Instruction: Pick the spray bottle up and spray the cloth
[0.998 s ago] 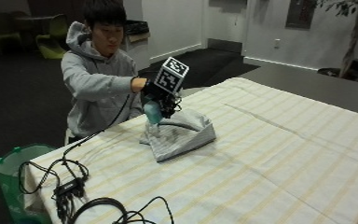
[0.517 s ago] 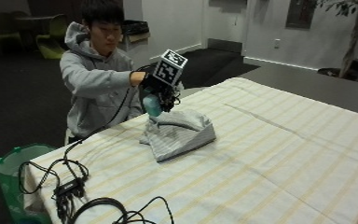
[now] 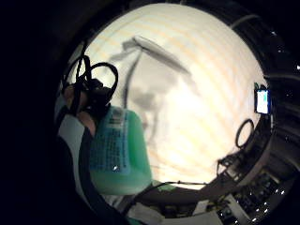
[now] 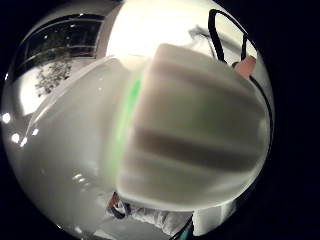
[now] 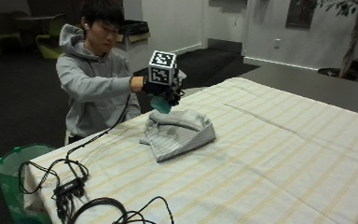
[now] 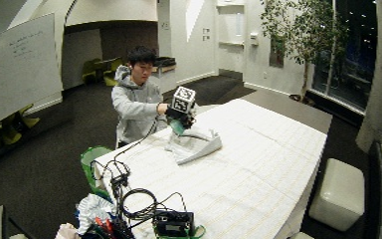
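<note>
The outside view looks from across a corner of the table (image 5: 278, 154) toward the seated person, fairly near. The wide outside view stands farther back and higher, taking in the whole table and room. Both palm views sit close against the spray bottle (image 3: 119, 152), the little-finger one also looking down onto the cloth (image 3: 154, 89), which both outside views show too.

Table (image 5: 303, 154) under a pale striped tablecloth (image 5: 272, 126)

A crumpled grey cloth (image 5: 179, 133) lies on it; black cables (image 5: 73, 186) sprawl at one end.
</note>
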{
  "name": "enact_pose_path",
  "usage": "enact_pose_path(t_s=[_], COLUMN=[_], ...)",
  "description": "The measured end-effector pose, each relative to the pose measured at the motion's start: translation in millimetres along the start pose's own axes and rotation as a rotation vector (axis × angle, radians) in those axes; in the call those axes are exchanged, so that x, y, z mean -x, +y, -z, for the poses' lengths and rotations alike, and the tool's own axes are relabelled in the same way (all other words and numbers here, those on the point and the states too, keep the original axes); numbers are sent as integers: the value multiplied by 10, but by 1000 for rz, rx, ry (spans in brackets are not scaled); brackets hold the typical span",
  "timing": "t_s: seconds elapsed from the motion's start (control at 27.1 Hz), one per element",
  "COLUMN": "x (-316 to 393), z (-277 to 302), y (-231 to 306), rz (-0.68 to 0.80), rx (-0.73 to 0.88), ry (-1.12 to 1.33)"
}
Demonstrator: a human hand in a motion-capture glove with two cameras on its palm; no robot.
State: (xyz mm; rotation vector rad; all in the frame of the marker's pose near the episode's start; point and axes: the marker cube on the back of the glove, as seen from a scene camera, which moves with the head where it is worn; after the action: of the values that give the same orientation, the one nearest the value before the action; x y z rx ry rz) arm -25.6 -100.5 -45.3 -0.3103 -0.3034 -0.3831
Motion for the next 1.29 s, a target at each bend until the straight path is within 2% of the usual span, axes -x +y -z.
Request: enact_pose_path(t_s=[0.3,0.59,0.78,1.03,1.29], x=[668,1069,1325,1464,1388], z=[198,-4,-318,-799,-1279], y=[-98,-434,-749,-1228,-1617], rz=[236,320,302,146,114], rx=[-216,-437,-498,-676,-605], ry=[-472,-825,-912,-951,-878])
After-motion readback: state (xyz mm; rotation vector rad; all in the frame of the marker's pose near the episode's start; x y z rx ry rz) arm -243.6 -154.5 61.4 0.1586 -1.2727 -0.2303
